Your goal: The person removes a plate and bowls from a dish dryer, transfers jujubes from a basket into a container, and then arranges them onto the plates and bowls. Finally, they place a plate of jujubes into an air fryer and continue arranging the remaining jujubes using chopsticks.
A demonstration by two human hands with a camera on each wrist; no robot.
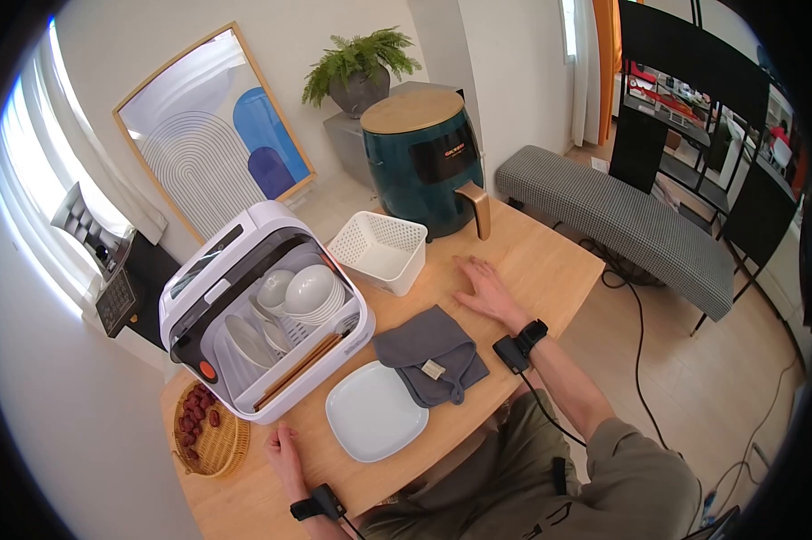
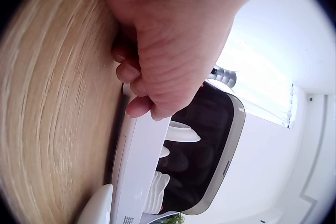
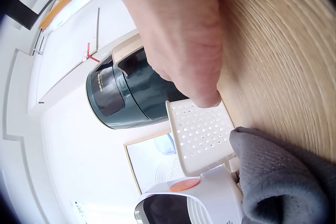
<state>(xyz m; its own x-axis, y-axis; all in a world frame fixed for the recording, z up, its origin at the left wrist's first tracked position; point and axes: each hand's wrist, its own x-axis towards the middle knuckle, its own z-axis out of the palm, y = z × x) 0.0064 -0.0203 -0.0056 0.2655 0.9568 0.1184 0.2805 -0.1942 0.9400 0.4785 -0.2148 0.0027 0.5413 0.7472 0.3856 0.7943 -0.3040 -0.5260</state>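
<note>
My left hand (image 1: 285, 457) rests on the wooden table with its fingers loosely curled and nothing in them. It lies beside the front corner of a white dish box (image 1: 347, 346) that holds bowls (image 1: 312, 290), plates and wooden chopsticks (image 1: 300, 367); its lid stands raised. Flat on the table, my right hand (image 1: 489, 292) has its fingers relaxed, near a white perforated basket (image 1: 397, 270). Between the hands lie a white square plate (image 1: 374, 414) and a folded grey cloth (image 1: 424, 342), which overlaps the plate's edge. The right wrist view shows the cloth (image 3: 286, 182) below the basket (image 3: 202, 134).
A dark green air fryer (image 1: 415, 171) with a copper handle stands at the back of the table (image 1: 550, 265). At the left edge sits a wicker basket (image 1: 221, 450) of red dates (image 1: 190, 423). Behind are a potted fern (image 1: 359, 76), a framed picture (image 1: 217, 126) and a grey bench (image 1: 613, 225).
</note>
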